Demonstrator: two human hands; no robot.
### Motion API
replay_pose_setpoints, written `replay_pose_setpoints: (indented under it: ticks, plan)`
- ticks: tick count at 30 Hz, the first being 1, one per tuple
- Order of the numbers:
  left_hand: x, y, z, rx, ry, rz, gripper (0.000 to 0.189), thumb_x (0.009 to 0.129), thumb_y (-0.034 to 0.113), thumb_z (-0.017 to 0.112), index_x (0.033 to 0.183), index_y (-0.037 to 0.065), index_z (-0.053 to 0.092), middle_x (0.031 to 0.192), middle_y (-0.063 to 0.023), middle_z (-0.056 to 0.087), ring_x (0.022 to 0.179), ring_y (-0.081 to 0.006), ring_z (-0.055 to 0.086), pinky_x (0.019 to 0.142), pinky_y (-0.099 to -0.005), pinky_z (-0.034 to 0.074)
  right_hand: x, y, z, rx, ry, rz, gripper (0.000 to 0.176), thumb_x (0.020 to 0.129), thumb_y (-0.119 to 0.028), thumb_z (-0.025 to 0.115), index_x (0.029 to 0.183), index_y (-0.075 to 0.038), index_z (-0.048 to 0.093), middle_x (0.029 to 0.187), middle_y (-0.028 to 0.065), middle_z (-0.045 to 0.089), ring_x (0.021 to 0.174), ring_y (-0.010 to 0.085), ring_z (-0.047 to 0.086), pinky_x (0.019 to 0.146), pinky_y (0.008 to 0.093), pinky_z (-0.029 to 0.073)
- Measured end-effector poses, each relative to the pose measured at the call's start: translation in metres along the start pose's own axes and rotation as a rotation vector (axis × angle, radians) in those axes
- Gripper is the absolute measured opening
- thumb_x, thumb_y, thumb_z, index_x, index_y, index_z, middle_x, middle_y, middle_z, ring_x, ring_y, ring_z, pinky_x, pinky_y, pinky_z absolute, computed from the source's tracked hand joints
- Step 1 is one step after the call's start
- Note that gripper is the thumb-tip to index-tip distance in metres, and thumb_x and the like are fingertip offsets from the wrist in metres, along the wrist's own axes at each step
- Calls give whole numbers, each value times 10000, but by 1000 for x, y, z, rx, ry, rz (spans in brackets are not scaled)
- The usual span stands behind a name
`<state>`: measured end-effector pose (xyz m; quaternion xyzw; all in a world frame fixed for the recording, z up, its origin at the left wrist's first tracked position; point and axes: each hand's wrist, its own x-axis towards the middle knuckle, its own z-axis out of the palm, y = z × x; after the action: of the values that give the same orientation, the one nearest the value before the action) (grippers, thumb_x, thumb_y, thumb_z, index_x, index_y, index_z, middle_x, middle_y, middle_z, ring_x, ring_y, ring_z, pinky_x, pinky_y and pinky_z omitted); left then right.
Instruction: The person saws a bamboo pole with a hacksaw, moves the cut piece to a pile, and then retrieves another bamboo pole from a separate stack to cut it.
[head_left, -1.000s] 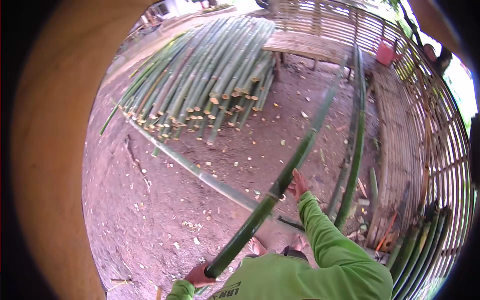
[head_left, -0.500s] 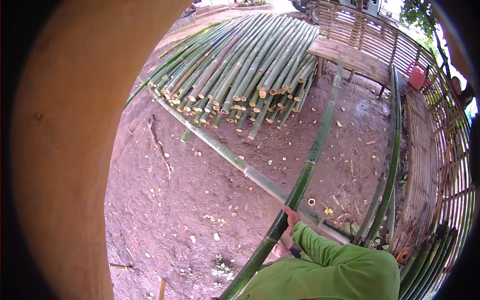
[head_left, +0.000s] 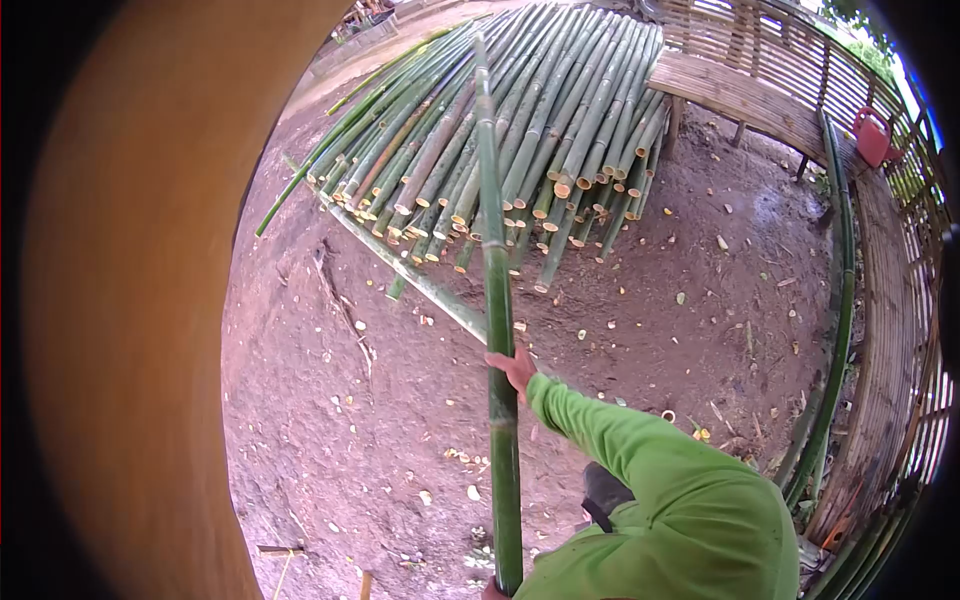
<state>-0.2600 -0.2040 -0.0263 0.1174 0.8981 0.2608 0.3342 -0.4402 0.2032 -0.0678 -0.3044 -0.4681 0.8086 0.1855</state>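
Note:
A long green bamboo pole (head_left: 503, 470) runs nearly straight up the view, its far end in front of the bamboo pile (head_left: 570, 110). My right hand (head_left: 515, 370), at the end of a green sleeve, is closed around the pole near its middle. At the bottom edge, a small part of my left hand (head_left: 493, 590) shows against the pole's near end, gripping it; most of that hand is cut off. Behind the held pole, a paler bamboo pole (head_left: 425, 280) lies on the ground along the front of the pile.
A slatted bamboo bench (head_left: 740, 92) and fence (head_left: 780, 40) border the right side, with a red plastic container (head_left: 872, 138) on the bench. Green poles (head_left: 840, 320) lean beside it. A tan surface (head_left: 130, 300) blocks the left. Chips litter the dirt ground (head_left: 380, 430).
The held pole has swung left, its far end going from beside the bench to the front of the pile. My right hand has moved up and left with it. The view has shifted slightly.

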Motion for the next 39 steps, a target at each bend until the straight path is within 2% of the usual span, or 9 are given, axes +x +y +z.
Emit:
replay_pose_setpoints:
  ticks: [4,10,13,15,19,22,29,34,39]
  plan:
    - [83,46,-8,-18,-30,-68,699,627,333,822,1147,-24,521,988,-201,654,922,-316,649,837,-387,507,113,-24,-2,-345,-16,-248,628,711,-336,741,1182,19,525,1104,197,621,1030,250,598,866,366,472]
    - [281,234,-137,277,204,0,625,674,260,779,1157,-29,508,1033,-272,634,981,-419,622,845,-445,502,52,-40,-90,-715,-302,76,794,734,-388,731,1325,56,439,1302,221,537,1230,275,513,1029,367,409]
    - [388,343,-263,391,602,177,592,784,297,670,1221,-43,462,1088,-295,604,1011,-468,582,867,-500,471,-14,8,-149,-795,-186,200,739,716,-446,722,1232,50,538,1139,175,644,1101,279,603,948,370,470]
    - [444,396,-323,508,1287,606,678,818,332,675,1304,-56,405,1219,-248,559,1119,-415,533,923,-445,448,-52,30,-170,-946,-171,294,746,702,-496,713,1197,44,567,1094,165,664,1043,269,631,910,357,489]
    - [345,496,-286,295,1062,928,640,794,265,721,1276,-43,434,1219,-243,558,1113,-387,547,922,-441,449,-134,89,-205,-934,-33,363,738,677,-527,707,1162,16,586,1076,160,667,1012,249,639,882,334,497]
    - [317,440,-207,342,909,1152,579,793,259,723,1209,-40,454,1088,-245,582,994,-384,580,871,-437,464,-177,97,-237,-1054,-97,335,733,670,-516,715,1199,-28,579,1049,148,671,986,245,646,872,339,502]
    - [245,60,-2,411,72,323,830,763,374,708,1362,-79,355,1358,-301,428,1269,-404,429,1059,-417,362,-349,75,-337,-1117,401,25,471,667,-303,761,1049,-59,631,946,141,675,883,268,652,807,368,522]
    - [87,-128,53,726,-348,-28,716,703,467,754,1158,-48,552,1094,-276,607,1015,-379,599,861,-410,491,-509,62,-391,-1186,943,242,610,649,-384,761,1129,-44,602,1108,176,619,1073,340,567,951,415,450]
    - [34,-172,50,618,-419,-5,544,728,360,745,1078,-23,582,936,-221,624,805,-312,594,675,-393,474,-638,65,-434,-1105,1278,669,845,638,-505,744,1289,-23,505,1317,252,485,1289,376,404,1092,416,330]
